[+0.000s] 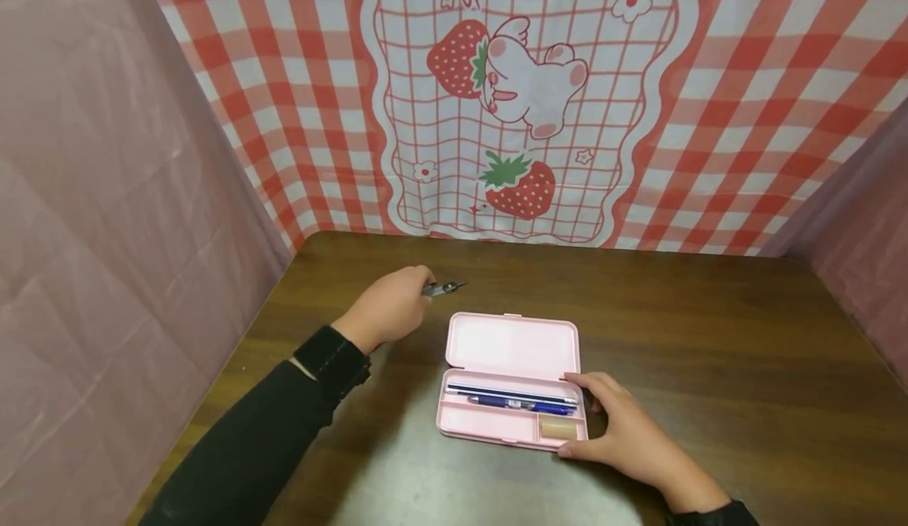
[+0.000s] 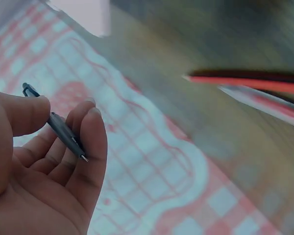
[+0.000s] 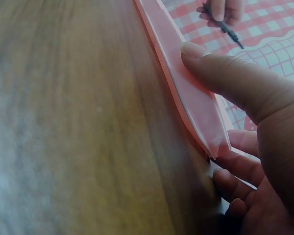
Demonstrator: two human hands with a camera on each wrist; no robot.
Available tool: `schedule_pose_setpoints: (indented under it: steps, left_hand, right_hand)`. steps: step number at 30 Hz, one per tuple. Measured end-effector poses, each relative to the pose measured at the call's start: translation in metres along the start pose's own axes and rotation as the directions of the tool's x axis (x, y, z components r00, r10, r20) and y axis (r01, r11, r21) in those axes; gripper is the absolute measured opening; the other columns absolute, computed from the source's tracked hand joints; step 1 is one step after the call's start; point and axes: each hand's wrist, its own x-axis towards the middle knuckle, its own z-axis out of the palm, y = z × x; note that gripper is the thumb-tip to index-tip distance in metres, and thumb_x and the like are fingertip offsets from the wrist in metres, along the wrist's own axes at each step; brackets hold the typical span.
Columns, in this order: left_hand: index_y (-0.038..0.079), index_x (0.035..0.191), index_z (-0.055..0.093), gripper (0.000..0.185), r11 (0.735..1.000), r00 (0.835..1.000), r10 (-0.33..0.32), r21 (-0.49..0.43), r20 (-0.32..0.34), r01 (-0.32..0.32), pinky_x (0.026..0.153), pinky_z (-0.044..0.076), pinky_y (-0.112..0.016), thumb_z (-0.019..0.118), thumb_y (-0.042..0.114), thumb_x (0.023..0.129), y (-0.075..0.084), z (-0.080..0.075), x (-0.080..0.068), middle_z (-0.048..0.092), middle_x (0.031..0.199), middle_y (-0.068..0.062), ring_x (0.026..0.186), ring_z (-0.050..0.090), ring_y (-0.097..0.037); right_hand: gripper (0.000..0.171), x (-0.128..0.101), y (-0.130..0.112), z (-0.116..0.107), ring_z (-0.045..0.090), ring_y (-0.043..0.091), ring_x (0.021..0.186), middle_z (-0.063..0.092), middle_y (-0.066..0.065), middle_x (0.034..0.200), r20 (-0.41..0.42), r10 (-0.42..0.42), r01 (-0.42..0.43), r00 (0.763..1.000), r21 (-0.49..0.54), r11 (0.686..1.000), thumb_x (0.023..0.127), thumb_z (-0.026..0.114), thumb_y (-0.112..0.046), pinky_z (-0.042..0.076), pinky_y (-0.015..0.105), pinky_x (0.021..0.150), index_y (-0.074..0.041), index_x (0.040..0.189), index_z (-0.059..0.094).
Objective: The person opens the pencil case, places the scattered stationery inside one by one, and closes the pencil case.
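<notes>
A: Head view first, from the left: what is the left hand (image 1: 386, 307) doing?

B: Its fingers pinch a grey pen (image 1: 443, 289) just above the worktop (image 1: 709, 329), toward the far left corner; the left wrist view shows thumb and fingertips curled round it.

A: And to the right?

B: The pink pencil case (image 1: 512, 380) lies open near the middle of the front edge, holding pens (image 1: 521, 400) and an eraser (image 1: 556, 427). The right hand (image 1: 624, 427) grips its right end, thumb on the rim.
</notes>
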Motion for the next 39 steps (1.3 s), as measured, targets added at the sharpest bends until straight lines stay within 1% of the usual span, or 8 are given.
schedule_pose_setpoints:
  steps: [3, 7, 11, 15, 20, 22, 29, 39]
  left_hand:
    - [0.012, 0.114, 0.054, 0.024, 0.999, 0.999, 0.035, 0.004, 0.006, -0.035, 0.077, 0.047, -0.032, 0.057, 0.022, 0.092, 0.017, -0.003, -0.009, 0.055, 0.098, 0.003, 0.083, 0.053, -0.01]
    - [0.01, 0.116, 0.054, 0.027, 0.992, 0.994, 0.106, 0.07, 0.013, -0.107, 0.078, 0.049, -0.031, 0.057, 0.023, 0.092, 0.037, -0.004, -0.022, 0.056, 0.102, 0.001, 0.085, 0.054, -0.01]
    - [0.008, 0.117, 0.055, 0.027, 0.967, 0.979, 0.2, 0.158, 0.03, -0.202, 0.079, 0.05, -0.03, 0.057, 0.021, 0.092, 0.053, -0.004, -0.038, 0.057, 0.103, -0.001, 0.088, 0.057, -0.01]
    - [0.008, 0.114, 0.055, 0.024, 0.935, 0.96, 0.271, 0.216, 0.071, -0.28, 0.074, 0.05, -0.026, 0.058, 0.017, 0.092, 0.067, -0.003, -0.054, 0.057, 0.1, -0.002, 0.086, 0.057, -0.011]
    - [0.009, 0.112, 0.056, 0.026, 0.911, 0.944, 0.306, 0.252, 0.122, -0.327, 0.07, 0.05, -0.025, 0.061, 0.01, 0.086, 0.081, 0.003, -0.07, 0.057, 0.098, -0.001, 0.085, 0.057, -0.01]
    - [0.009, 0.113, 0.055, 0.029, 0.902, 0.939, 0.315, 0.262, 0.14, -0.342, 0.073, 0.051, -0.026, 0.062, 0.01, 0.085, 0.086, 0.007, -0.075, 0.057, 0.1, -0.001, 0.088, 0.057, -0.01]
    - [0.011, 0.114, 0.054, 0.027, 0.883, 0.915, 0.361, 0.249, 0.182, -0.398, 0.076, 0.05, -0.028, 0.061, 0.016, 0.089, 0.101, 0.02, -0.087, 0.057, 0.103, 0.001, 0.092, 0.058, -0.01]
    - [0.013, 0.105, 0.056, 0.021, 0.863, 0.891, 0.397, 0.242, 0.221, -0.444, 0.079, 0.049, -0.03, 0.064, 0.017, 0.086, 0.105, 0.036, -0.088, 0.057, 0.095, 0.003, 0.086, 0.057, -0.01]
  right_hand:
    - [0.093, -0.001, 0.0, -0.002, 0.046, 0.012, 0.089, 0.05, -0.005, 0.116, -0.006, 0.001, -0.001, 1.0, 0.001, 1.0, 0.055, 0.081, -0.06, 0.041, 0.028, 0.074, -0.015, 0.131, 0.05]
    - [0.094, 0.0, 0.0, -0.002, 0.046, 0.012, 0.089, 0.049, -0.006, 0.117, 0.002, 0.015, -0.014, 1.0, -0.008, 1.0, 0.054, 0.081, -0.061, 0.041, 0.028, 0.075, -0.017, 0.132, 0.05]
    - [0.095, 0.001, 0.0, 0.0, 0.046, 0.012, 0.09, 0.049, -0.007, 0.118, 0.012, 0.026, -0.026, 1.0, -0.005, 1.0, 0.054, 0.08, -0.062, 0.041, 0.029, 0.076, -0.018, 0.132, 0.05]
    - [0.095, 0.001, 0.0, 0.001, 0.046, 0.011, 0.09, 0.049, -0.007, 0.117, 0.004, 0.024, -0.024, 1.0, 0.001, 1.0, 0.053, 0.081, -0.061, 0.041, 0.028, 0.076, -0.018, 0.131, 0.05]
    - [0.096, 0.0, 0.0, 0.002, 0.046, 0.01, 0.089, 0.048, -0.008, 0.117, 0.008, 0.029, -0.029, 1.0, -0.004, 1.0, 0.052, 0.081, -0.062, 0.041, 0.028, 0.076, -0.019, 0.132, 0.05]
    - [0.096, -0.001, 0.0, 0.003, 0.046, 0.01, 0.089, 0.048, -0.008, 0.117, 0.006, 0.029, -0.029, 1.0, -0.007, 1.0, 0.052, 0.081, -0.062, 0.041, 0.028, 0.076, -0.019, 0.132, 0.05]
    - [0.094, -0.003, 0.001, 0.003, 0.046, 0.01, 0.088, 0.049, -0.007, 0.116, -0.013, 0.005, -0.005, 1.0, -0.002, 1.0, 0.053, 0.082, -0.059, 0.041, 0.027, 0.075, -0.017, 0.131, 0.051]
    - [0.093, 0.0, 0.0, 0.001, 0.046, 0.013, 0.089, 0.05, -0.005, 0.116, -0.007, 0.007, -0.006, 1.0, 0.011, 1.0, 0.055, 0.08, -0.061, 0.041, 0.029, 0.075, -0.017, 0.131, 0.05]
